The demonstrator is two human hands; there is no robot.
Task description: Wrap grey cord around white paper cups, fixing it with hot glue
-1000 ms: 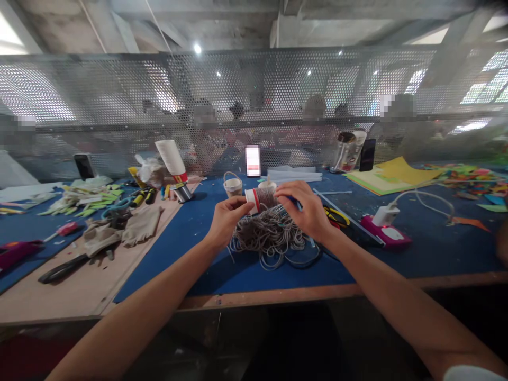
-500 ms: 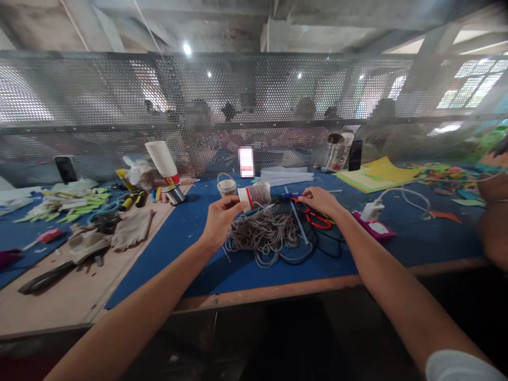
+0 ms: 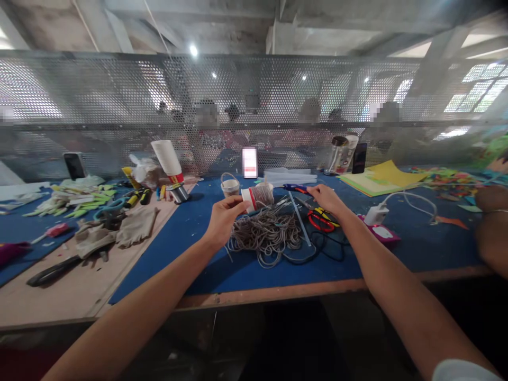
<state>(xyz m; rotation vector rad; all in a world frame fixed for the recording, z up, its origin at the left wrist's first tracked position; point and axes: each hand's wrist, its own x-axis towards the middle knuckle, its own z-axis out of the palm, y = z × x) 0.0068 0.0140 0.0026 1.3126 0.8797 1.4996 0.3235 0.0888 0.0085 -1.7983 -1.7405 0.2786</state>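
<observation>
My left hand (image 3: pixel 227 214) pinches the rim of a white and red paper cup (image 3: pixel 248 200), tilted on its side. Grey cord (image 3: pixel 263 196) is wound around the cup's other part. My right hand (image 3: pixel 326 199) is closed on a blue glue gun (image 3: pixel 297 188), whose dark tip points left toward the cup, apart from it. Beneath the cup lies a tangled pile of grey cord (image 3: pixel 266 235). A translucent glue stick (image 3: pixel 300 219) rests beside the pile. Red-handled scissors (image 3: pixel 322 222) lie below my right hand, near a black cable (image 3: pixel 331 253).
Behind the cup stands a small handled basket (image 3: pixel 229 186). Stacked paper cups (image 3: pixel 166 159) lean at the left, near gloves (image 3: pixel 137 226). On the right are a white charger (image 3: pixel 376 214) on a purple block and yellow sheets (image 3: pixel 383 177). A perforated metal screen (image 3: pixel 273 95) closes off the back.
My right hand has lifted the glue gun slightly away from the scissors. The left hand keeps its hold on the cord-wrapped cup. The whole view has shifted a little.
</observation>
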